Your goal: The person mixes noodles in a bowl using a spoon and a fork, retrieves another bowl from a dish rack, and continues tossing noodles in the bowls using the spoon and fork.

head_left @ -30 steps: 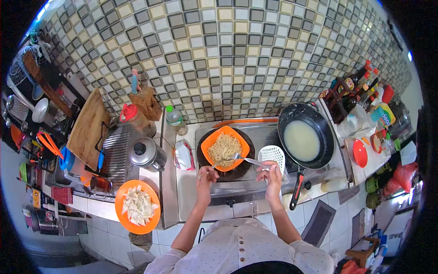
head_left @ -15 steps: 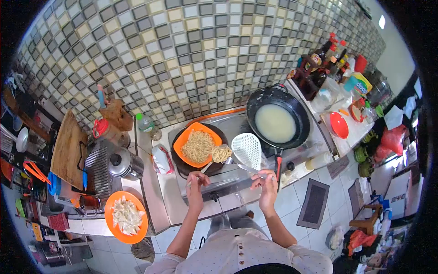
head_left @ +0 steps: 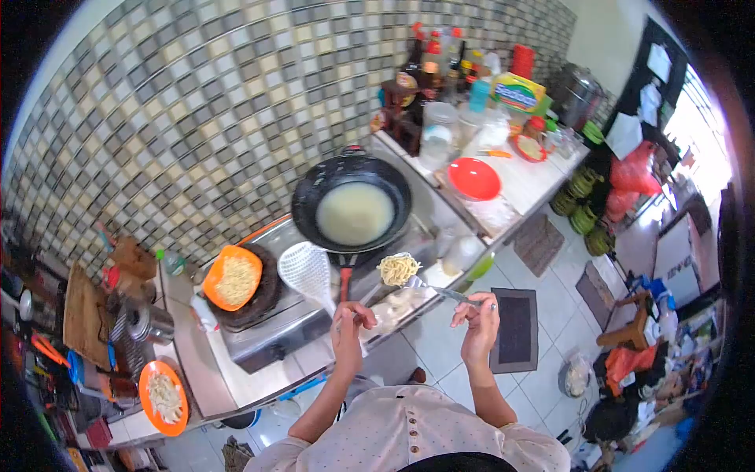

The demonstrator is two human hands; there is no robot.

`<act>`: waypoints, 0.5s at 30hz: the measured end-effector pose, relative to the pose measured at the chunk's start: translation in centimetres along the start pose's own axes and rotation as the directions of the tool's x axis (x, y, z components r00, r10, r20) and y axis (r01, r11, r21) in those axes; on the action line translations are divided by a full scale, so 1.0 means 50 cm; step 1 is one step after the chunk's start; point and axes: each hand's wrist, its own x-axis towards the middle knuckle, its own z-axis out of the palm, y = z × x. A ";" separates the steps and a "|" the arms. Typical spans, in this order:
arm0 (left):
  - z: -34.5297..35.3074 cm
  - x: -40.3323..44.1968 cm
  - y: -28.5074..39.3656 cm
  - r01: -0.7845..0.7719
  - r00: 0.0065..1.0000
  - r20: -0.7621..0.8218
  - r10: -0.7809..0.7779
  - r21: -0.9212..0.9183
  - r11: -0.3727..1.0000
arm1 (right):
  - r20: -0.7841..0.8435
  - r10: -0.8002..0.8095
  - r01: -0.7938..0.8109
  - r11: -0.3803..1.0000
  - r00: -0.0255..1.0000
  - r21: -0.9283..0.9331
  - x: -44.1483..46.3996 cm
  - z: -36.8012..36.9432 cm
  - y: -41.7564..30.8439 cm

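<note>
My right hand [head_left: 477, 326] is closed on the handle of a metal fork [head_left: 450, 294]. A clump of noodles [head_left: 399, 269] hangs at the fork's far end, above the front of the stove. My left hand [head_left: 350, 338] is held with fingers pinched, close to the red-and-black wok handle; what it holds, if anything, is too small to make out. Behind it lies a white slotted ladle [head_left: 305, 271], its handle running toward my left fingers. An orange bowl [head_left: 216, 297] of noodles rests on the left burner. The black wok [head_left: 314, 177] with cloudy pale liquid stands on the right burner.
An orange plate [head_left: 182, 417] of pale pieces sits at the counter's left end, near a lidded metal pot [head_left: 149, 322]. Bottles, a red plate [head_left: 474, 179] and a yellow packet [head_left: 519, 93] stand on the right counter. A grey mat [head_left: 515, 354] lies on the floor.
The view has turned right, so stove and wok appear farther left. The right hand has carried the noodle clump away from the orange bowl, past the ladle, to the stove's front right.
</note>
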 end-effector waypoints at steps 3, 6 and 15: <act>0.108 0.005 -0.065 0.045 0.997 0.060 -0.043 -0.029 0.999 | -0.088 0.026 -0.027 1.000 0.996 -0.008 0.022 -0.116 -0.031; 0.197 0.014 -0.110 0.182 0.979 0.108 -0.172 -0.083 0.980 | -0.142 0.011 -0.012 1.000 0.990 -0.003 0.047 -0.198 -0.049; 0.346 0.130 -0.229 0.221 0.960 0.188 -0.207 -0.059 0.973 | -0.279 -0.007 0.002 1.000 0.960 -0.019 0.193 -0.309 -0.048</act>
